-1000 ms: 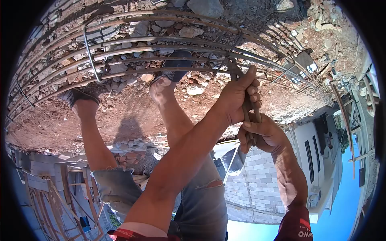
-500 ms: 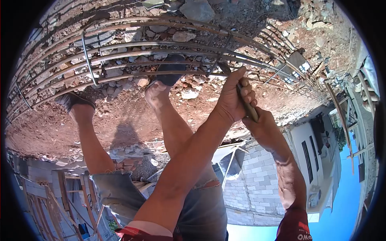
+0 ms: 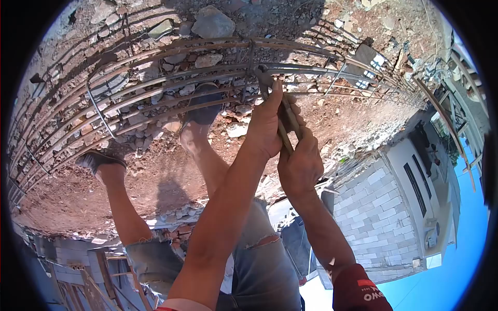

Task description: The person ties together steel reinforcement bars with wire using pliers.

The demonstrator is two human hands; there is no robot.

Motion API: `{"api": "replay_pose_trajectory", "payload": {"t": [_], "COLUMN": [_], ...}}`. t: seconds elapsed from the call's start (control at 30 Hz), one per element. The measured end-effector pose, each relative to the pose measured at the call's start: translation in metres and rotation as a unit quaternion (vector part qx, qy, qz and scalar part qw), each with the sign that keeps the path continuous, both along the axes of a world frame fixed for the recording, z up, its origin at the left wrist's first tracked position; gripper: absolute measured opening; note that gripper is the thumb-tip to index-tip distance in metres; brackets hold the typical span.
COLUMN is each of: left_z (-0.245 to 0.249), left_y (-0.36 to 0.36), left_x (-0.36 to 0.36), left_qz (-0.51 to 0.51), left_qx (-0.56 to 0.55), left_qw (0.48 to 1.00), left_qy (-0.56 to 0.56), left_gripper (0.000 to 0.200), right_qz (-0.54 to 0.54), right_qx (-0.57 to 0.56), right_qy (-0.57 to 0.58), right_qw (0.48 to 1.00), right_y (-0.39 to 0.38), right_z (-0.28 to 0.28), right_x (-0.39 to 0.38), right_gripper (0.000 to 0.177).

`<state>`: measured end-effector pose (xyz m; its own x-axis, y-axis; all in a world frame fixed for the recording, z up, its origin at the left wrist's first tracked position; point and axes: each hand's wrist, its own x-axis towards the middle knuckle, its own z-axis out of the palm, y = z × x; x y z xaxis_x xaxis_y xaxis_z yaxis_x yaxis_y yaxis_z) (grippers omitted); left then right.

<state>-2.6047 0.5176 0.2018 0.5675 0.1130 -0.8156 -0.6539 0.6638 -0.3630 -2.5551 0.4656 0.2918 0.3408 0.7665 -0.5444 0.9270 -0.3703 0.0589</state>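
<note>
A pair of pincers (image 3: pixel 264 78) is gripped in both hands, its dark head up against the rebar cage (image 3: pixel 202 71) where a crossing stirrup (image 3: pixel 252 54) meets the long bars. My left hand (image 3: pixel 265 124) wraps closed around the handles just below the head, thumb pointing up along the tool. Lower down, my right hand (image 3: pixel 302 163) is closed on the handle ends. Part of the handles shows between the two hands. The rusty bars run in several rows from left to right across the view, in front of my shoes.
My feet, in dark shoes (image 3: pixel 203 104), stand on reddish soil among broken stones (image 3: pixel 212 22). Another stirrup (image 3: pixel 99 110) crosses the bars at left. A grey block wall (image 3: pixel 371 212) rises behind me, and wooden poles (image 3: pixel 443 127) stand at right.
Both hands and the pincers have shifted left in view, and the right hand has come closer below the left. The pincers' head now shows plainly at the bars. The camera view has turned slightly.
</note>
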Motion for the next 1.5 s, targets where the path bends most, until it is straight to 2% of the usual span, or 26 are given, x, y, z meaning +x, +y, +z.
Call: {"api": "replay_pose_trajectory", "payload": {"t": [0.07, 0.1, 0.2, 0.3, 0.37, 0.43, 0.47, 0.5, 0.53, 0.57, 0.63, 0.67, 0.7, 0.73, 0.8, 0.87, 0.9, 0.97, 1.03, 1.2, 1.23, 1.27, 1.3, 1.37, 1.43, 1.5], "left_z": [0.001, 0.003, 0.017, 0.023, 0.006, -0.01, -0.021, -0.034, -0.044, -0.049, -0.051, -0.039, -0.04, -0.041, -0.033, -0.009, 0.0, 0.023, 0.049, 0.102, 0.111, 0.118, 0.121, 0.129, 0.135, 0.14], "left_y": [-0.008, -0.012, -0.007, 0.003, 0.015, 0.024, 0.026, 0.025, 0.026, 0.033, 0.026, 0.03, 0.029, 0.027, 0.024, 0.013, 0.008, -0.007, -0.036, -0.091, -0.101, -0.109, -0.117, -0.127, -0.12, -0.117], "left_x": [-0.015, -0.027, -0.079, -0.132, -0.163, -0.19, -0.203, -0.214, -0.22, -0.224, -0.232, -0.215, -0.216, -0.221, -0.219, -0.203, -0.209, -0.229, -0.234, -0.258, -0.258, -0.256, -0.255, -0.249, -0.225, -0.207], "left_qz": [-0.003, 0.003, -0.216, -0.386, -0.488, -0.537, -0.538, -0.536, -0.529, -0.52, -0.573, -0.533, -0.535, -0.554, -0.567, -0.499, -0.499, -0.582, -0.617, -0.75, -0.755, -0.752, -0.748, -0.728, -0.71, -0.665], "left_qx": [0.032, 0.057, 0.212, 0.374, 0.441, 0.397, 0.409, 0.453, 0.492, 0.502, 0.539, 0.558, 0.559, 0.554, 0.542, 0.532, 0.531, 0.609, 0.541, 0.436, 0.385, 0.333, 0.341, 0.365, 0.378, 0.417], "left_qw": [0.999, 0.998, 0.926, 0.714, 0.498, 0.434, 0.421, 0.356, 0.289, 0.268, 0.105, 0.138, 0.133, 0.044, -0.05, 0.221, 0.213, -0.03, 0.176, 0.244, 0.316, 0.387, 0.388, 0.429, 0.468, 0.503], "left_qy": [0.002, 0.006, 0.223, 0.449, 0.566, 0.605, 0.606, 0.617, 0.628, 0.636, 0.608, 0.621, 0.619, 0.62, 0.618, 0.647, 0.651, 0.538, 0.544, 0.433, 0.427, 0.417, 0.416, 0.391, 0.365, 0.362], "left_gripper": [0.044, 0.043, 0.035, 0.028, 0.035, 0.04, 0.04, 0.043, 0.046, 0.046, 0.051, 0.026, 0.026, 0.032, 0.039, 0.053, 0.053, 0.055, 0.05, 0.043, 0.042, 0.042, 0.042, 0.038, 0.035, 0.034], "right_qz": [0.0, -0.081, -0.237, -0.33, -0.519, -0.536, -0.54, -0.544, -0.51, -0.476, -0.345, -0.298, -0.249, -0.203, -0.117, -0.033, 0.012, -0.013, 0.054, 0.057, 0.065, 0.027, -0.013, -0.225, -0.203, -0.39], "right_qx": [0.073, 0.042, 0.043, 0.015, -0.103, -0.1, -0.104, -0.09, -0.047, 0.001, 0.069, 0.099, 0.129, 0.12, 0.131, 0.193, 0.237, 0.254, 0.399, 0.298, 0.275, 0.171, 0.068, 0.09, 0.123, 0.127], "right_qy": [0.042, 0.118, 0.247, 0.302, 0.329, 0.328, 0.317, 0.325, 0.292, 0.263, 0.191, 0.162, 0.133, 0.099, 0.054, -0.002, -0.046, 0.032, -0.026, 0.032, 0.037, 0.072, 0.104, 0.167, 0.159, 0.223], "right_qw": [0.996, 0.989, 0.939, 0.894, 0.782, 0.771, 0.773, 0.768, 0.807, 0.839, 0.916, 0.935, 0.951, 0.967, 0.983, 0.981, 0.97, 0.967, 0.915, 0.952, 0.959, 0.982, 0.992, 0.956, 0.958, 0.884], "right_y": [-0.021, -0.024, -0.05, -0.09, -0.12, -0.163, -0.176, -0.178, -0.174, -0.165, -0.147, -0.137, -0.125, -0.114, -0.091, -0.066, -0.051, -0.02, 0.001, 0.001, -0.01, -0.021, -0.034, -0.064, -0.097, -0.111], "right_z": [-0.001, 0.006, 0.005, -0.01, -0.022, -0.044, -0.054, -0.068, -0.089, -0.116, -0.148, -0.16, -0.169, -0.18, -0.202, -0.231, -0.246, -0.272, -0.291, -0.287, -0.28, -0.268, -0.253, -0.225, -0.189, -0.133], "right_x": [-0.012, -0.023, -0.044, -0.051, -0.063, -0.079, -0.083, -0.08, -0.069, -0.058, -0.03, -0.017, -0.005, 0.008, 0.031, 0.048, 0.054, 0.066, 0.064, 0.035, 0.029, 0.022, 0.014, -0.005, -0.004, 0.003], "right_gripper": [0.061, 0.061, 0.069, 0.06, 0.049, 0.045, 0.041, 0.041, 0.04, 0.038, 0.038, 0.039, 0.041, 0.043, 0.048, 0.049, 0.047, 0.053, 0.046, 0.039, 0.035, 0.031, 0.026, 0.019, 0.022, 0.019]}}
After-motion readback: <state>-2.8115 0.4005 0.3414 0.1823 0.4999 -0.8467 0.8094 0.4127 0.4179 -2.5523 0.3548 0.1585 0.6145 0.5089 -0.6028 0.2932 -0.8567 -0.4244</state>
